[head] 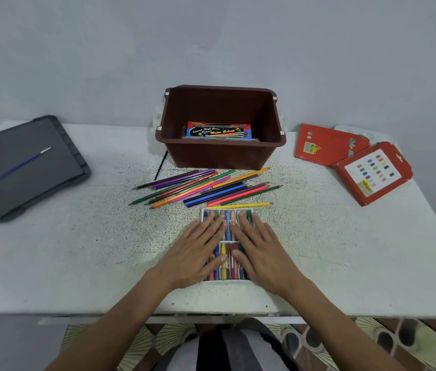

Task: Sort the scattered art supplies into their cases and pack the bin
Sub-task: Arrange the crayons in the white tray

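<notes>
On crayon tray (pixel 227 211): left hand (pixel 198 250), right hand (pixel 261 250) flat, fingers (pixel 218 226) straight.

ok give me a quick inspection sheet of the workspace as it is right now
surface: white speckled table
job's things: crayon tray filled, near the front edge; loose coloured pencils between tray and brown bin; watercolour box inside the bin; red card cases on the right
clutter: grey lid at left with a blue brush on it; thin black stick beside the bin
grippers: left hand and right hand lie flat on the crayons, fingers straight
cables: nothing seen
surroundings: pale wall behind, patterned floor below
</notes>
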